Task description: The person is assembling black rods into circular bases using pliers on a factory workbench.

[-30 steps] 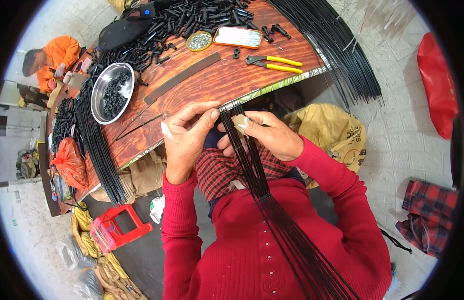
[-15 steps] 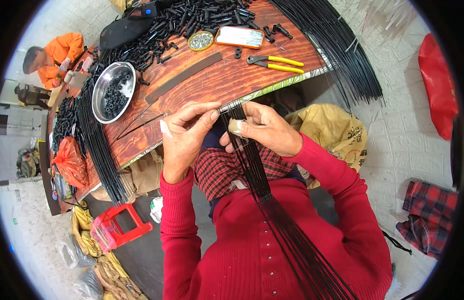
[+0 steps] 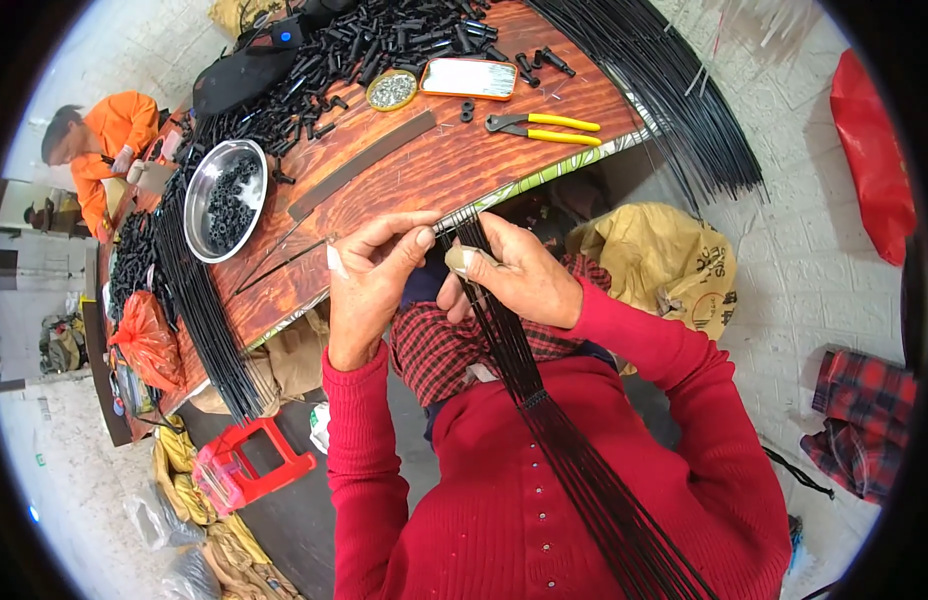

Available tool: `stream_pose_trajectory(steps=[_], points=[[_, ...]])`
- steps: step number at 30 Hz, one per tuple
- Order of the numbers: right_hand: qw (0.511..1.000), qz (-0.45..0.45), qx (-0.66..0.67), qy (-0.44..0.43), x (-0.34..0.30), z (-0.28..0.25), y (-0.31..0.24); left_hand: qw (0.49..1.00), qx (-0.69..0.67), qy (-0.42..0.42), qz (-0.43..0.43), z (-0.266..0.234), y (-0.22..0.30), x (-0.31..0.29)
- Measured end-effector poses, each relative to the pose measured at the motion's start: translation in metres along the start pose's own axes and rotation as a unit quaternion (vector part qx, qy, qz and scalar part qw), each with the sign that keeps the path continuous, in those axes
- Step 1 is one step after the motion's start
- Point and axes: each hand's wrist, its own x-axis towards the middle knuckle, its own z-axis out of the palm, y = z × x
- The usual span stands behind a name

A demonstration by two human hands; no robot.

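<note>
A flat bundle of thin black rods, like umbrella ribs, slants from the table edge down across my lap and red sweater. A dark crosswise band joins the rods partway along. My left hand is closed, its thumb and forefinger pinching at a thin metallic strip or wire across the rods' upper ends. Around those ends, my right hand is closed on the bundle, its thumb, with a tan cover, pressing on top. The right fingertips are partly hidden behind the rods. White tape sits on my left hand.
On the wooden table are yellow-handled pliers, a metal bowl of black parts, a round dish of small metal pieces, a white-and-orange tray and a dark flat bar. A person in orange works at far left.
The view has shifted slightly. My right thumb has moved a little left and down over the rods, and my hands stay at the bundle's upper ends.
</note>
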Motion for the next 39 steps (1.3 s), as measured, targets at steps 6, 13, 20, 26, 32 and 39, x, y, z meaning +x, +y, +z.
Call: stream_pose_trajectory(steps=[6,13,20,26,32,39], points=[[1.0,0.014,-0.005,0.001,0.001,0.004,0.0,0.998,-0.04,0.009,-0.041,-0.001,-0.003,-0.001],[0.999,0.027,0.021,0.01,-0.004,0.009,0.001,0.999,-0.039,0.019,-0.028,0.001,-0.004,-0.004],[0.997,0.016,0.067,0.023,-0.003,0.01,0.004,0.999,-0.028,0.018,-0.025,0.0,-0.006,-0.002],[0.999,-0.009,0.032,0.003,0.0,0.005,0.001,0.999,-0.015,0.014,-0.026,-0.001,0.001,0.003],[0.997,0.007,-0.061,0.046,0.0,-0.005,-0.002,0.998,-0.035,-0.004,-0.044,0.006,-0.023,0.016],[0.992,0.019,-0.107,0.066,0.027,-0.003,0.023,0.993,-0.05,0.0,-0.106,-0.018,-0.057,0.032]])
